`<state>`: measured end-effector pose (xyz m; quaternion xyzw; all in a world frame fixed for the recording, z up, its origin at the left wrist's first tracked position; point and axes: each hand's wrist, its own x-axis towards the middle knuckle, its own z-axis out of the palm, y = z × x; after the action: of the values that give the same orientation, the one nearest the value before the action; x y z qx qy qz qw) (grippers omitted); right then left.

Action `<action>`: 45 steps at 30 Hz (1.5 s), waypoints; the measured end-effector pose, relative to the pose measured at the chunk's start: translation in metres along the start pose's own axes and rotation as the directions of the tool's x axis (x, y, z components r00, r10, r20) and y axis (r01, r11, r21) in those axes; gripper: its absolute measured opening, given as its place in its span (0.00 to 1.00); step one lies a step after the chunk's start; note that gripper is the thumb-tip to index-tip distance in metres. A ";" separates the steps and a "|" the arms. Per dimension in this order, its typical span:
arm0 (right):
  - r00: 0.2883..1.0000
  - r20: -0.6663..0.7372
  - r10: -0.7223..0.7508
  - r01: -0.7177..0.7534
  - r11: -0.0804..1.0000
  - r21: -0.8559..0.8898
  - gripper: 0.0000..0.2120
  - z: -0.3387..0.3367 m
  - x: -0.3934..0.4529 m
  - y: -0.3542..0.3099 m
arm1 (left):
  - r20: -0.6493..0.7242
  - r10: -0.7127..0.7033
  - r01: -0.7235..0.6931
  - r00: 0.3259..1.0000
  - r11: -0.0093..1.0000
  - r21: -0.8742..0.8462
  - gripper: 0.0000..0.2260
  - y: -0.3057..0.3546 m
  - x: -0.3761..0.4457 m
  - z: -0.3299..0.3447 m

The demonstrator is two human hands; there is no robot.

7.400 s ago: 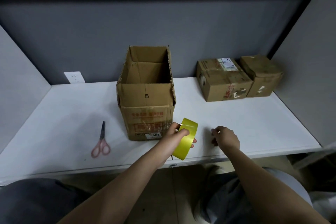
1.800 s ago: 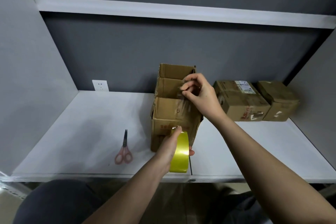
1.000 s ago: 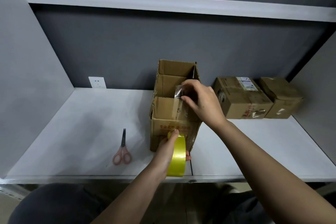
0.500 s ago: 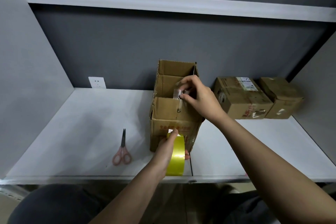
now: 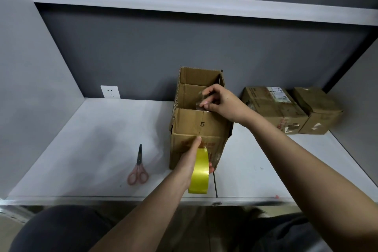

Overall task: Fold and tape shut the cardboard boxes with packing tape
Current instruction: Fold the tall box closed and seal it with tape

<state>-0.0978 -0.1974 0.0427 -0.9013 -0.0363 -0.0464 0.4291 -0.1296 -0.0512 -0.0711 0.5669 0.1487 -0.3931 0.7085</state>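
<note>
An open cardboard box (image 5: 190, 129) marked "5" stands upright on the white table (image 5: 81, 149), its top flaps raised. My left hand (image 5: 189, 159) grips a yellow roll of packing tape (image 5: 199, 172) against the box's front face, thumb pointing up. My right hand (image 5: 221, 101) pinches the free end of the clear tape (image 5: 201, 103) over the top edge of the near flap. The strip between roll and fingers is barely visible.
Pink-handled scissors (image 5: 138, 170) lie left of the box. Two closed cardboard boxes, a larger box (image 5: 272, 108) and a smaller box (image 5: 317, 110), sit at the back right. A wall socket (image 5: 110, 91) is at the back left. A shelf (image 5: 204, 8) runs overhead; grey walls close in both sides.
My right hand has lowered the tape end slightly toward the near flap's top edge. My left hand keeps the roll at the box's front.
</note>
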 end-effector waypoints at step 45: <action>0.990 0.097 0.102 -0.045 0.882 -0.470 0.11 -0.015 0.019 -0.019 | 0.004 0.043 -0.043 0.999 0.999 0.017 0.24 0.002 0.008 0.001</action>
<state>-0.0816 -0.1961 0.0689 -0.9798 -0.0151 0.0162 0.1985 -0.1234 -0.0553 -0.0750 0.5752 0.1321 -0.3801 0.7122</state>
